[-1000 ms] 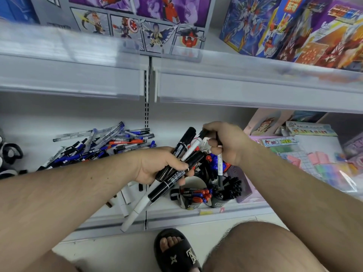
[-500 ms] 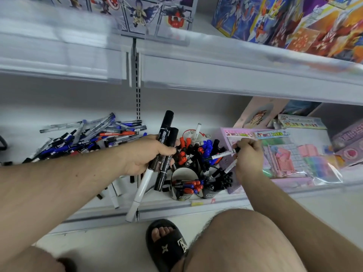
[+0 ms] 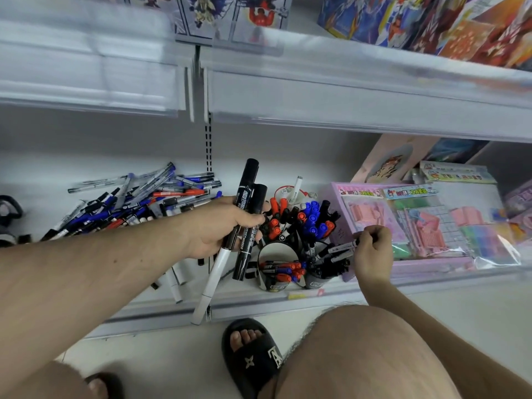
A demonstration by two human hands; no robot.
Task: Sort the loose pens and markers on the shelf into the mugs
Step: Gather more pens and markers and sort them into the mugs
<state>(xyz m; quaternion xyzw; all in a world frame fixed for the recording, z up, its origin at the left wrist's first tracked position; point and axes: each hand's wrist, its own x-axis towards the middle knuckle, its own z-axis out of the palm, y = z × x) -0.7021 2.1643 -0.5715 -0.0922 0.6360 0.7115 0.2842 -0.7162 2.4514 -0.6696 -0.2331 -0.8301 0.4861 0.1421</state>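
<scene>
Two glossy cylindrical black markers (image 3: 247, 214) fill the left hand (image 3: 218, 228); the right hand (image 3: 374, 249) pinches a slim pen (image 3: 342, 249).

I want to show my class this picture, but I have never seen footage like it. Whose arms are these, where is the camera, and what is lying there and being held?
No machine here: a person wears a camera on the head, looking down at their own arms. The left hand grips a bundle of thick black markers and a long white marker. The right hand pinches a thin black-tipped white pen over the mugs crammed with red, blue and black pens. A loose heap of pens lies on the white shelf. Pink stationery packs sit at the right.
</scene>
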